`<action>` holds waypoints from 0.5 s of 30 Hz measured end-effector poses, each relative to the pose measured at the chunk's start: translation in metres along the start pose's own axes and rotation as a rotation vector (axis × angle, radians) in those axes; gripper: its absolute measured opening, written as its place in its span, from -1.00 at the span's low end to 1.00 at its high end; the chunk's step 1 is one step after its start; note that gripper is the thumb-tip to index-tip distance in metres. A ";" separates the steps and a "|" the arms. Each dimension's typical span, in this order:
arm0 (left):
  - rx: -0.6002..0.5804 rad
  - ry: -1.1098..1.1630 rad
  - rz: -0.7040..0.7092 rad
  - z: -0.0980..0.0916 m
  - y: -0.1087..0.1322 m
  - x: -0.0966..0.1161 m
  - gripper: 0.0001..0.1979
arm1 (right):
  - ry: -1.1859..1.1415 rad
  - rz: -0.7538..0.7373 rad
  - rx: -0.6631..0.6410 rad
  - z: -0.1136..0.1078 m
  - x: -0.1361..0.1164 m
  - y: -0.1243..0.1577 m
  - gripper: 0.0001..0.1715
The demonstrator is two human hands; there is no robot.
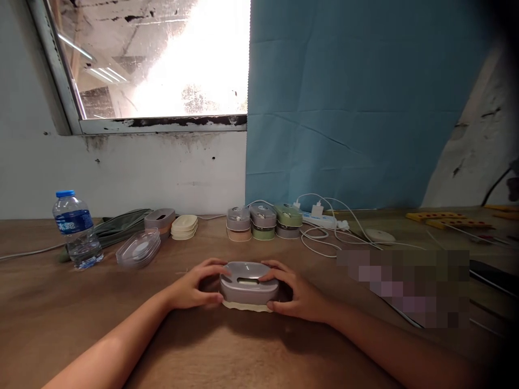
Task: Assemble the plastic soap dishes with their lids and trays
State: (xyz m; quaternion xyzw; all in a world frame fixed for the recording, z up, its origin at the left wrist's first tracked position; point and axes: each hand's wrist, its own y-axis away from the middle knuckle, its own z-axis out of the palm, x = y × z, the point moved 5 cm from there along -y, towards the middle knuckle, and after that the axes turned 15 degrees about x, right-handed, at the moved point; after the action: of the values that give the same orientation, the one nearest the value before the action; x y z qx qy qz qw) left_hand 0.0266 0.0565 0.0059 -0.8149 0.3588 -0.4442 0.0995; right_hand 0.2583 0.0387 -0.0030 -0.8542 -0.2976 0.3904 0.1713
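Observation:
A grey oval box with a narrow slot in its rounded top rests on the table in front of me. A thin cream-coloured edge with a wavy outline shows beneath its grey wall. My left hand grips the box's left end, thumb low at the front and fingers over the top. On the right end, my right hand holds it in much the same way, with a finger near the slot. What lies inside the box and under it is hidden.
Behind stand several two-tone oval boxes, stacked cream oval pieces, a slotted grey box and clear plastic lids. A water bottle stands left. White cables trail from a power strip; a blurred patch covers something at right.

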 end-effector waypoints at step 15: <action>0.513 -0.654 -0.070 -0.059 -0.059 -0.067 -0.64 | 0.112 -0.237 -0.106 0.001 -0.020 0.005 -0.46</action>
State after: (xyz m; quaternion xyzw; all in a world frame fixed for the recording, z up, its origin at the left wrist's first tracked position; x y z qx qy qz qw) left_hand -0.0147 0.1536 0.0248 -0.8735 0.1581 -0.2400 0.3928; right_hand 0.2492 0.0219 0.0049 -0.8414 -0.4065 0.3029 0.1872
